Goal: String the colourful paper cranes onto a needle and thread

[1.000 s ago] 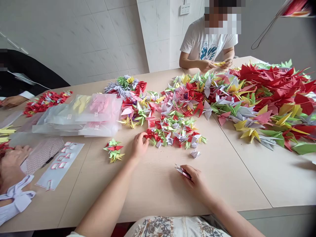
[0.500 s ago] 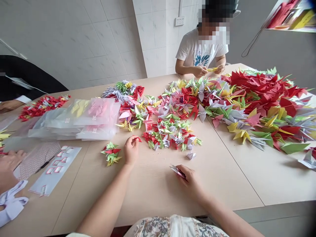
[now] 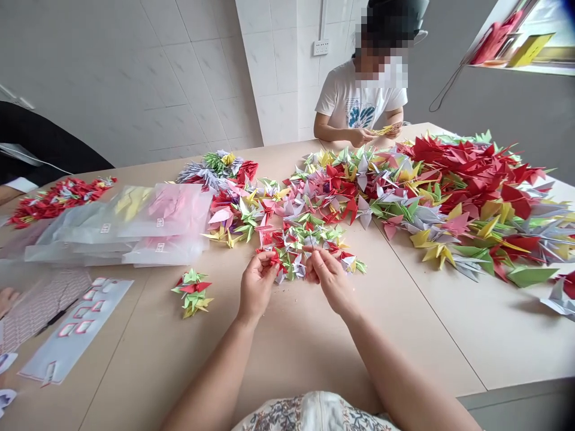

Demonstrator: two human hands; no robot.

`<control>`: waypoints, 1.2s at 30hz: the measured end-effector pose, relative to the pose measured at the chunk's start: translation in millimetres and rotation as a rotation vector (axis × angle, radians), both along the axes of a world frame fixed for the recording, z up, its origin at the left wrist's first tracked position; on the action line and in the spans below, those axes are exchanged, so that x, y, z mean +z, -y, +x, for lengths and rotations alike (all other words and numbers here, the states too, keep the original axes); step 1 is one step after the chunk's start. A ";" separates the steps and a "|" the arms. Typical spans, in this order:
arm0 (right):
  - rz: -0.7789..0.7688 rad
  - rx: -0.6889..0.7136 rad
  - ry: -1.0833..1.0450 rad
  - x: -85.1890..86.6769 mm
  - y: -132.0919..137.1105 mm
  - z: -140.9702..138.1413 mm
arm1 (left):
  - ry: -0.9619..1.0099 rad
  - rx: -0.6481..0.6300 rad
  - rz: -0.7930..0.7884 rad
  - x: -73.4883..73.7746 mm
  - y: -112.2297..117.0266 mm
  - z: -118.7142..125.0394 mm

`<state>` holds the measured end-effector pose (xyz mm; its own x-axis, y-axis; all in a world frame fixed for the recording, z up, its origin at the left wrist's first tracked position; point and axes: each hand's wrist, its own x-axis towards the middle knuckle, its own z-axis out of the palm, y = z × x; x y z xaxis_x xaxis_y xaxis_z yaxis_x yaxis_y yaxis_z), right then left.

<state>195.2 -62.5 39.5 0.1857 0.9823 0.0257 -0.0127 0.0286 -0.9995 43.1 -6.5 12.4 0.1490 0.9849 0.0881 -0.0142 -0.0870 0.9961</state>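
My left hand [image 3: 258, 284] pinches a small red folded-paper crane [image 3: 275, 259] between thumb and fingertips, at the near edge of a loose heap of small red, green and white paper cranes [image 3: 299, 239]. Level with it, a short gap to the right, is my right hand [image 3: 332, 278]. Its thumb and fingers are closed together in front of the same heap; what they hold is hidden or too small to name. The scissors are out of sight. To the left of my left hand lies a little group of green, red and yellow cranes [image 3: 194, 290].
Flat translucent bags [image 3: 166, 251] are stacked at the left, beyond a sheet of labels [image 3: 76, 329]. Large paper cranes [image 3: 485, 173] pile up at the right. Across the table [image 3: 426, 335] a person [image 3: 359, 108] handles yellow paper. Another person's hand [image 3: 6, 299] shows at the left edge.
Both my hands have moved toward each other and up to the near side of the heap. The small scissors seen in my right hand no longer show. The view has shifted slightly.
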 end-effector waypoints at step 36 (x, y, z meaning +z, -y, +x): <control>-0.018 0.153 0.776 -36.5 -1.6 -2.2 | 0.067 -0.286 -0.173 -9.8 -5.3 -7.2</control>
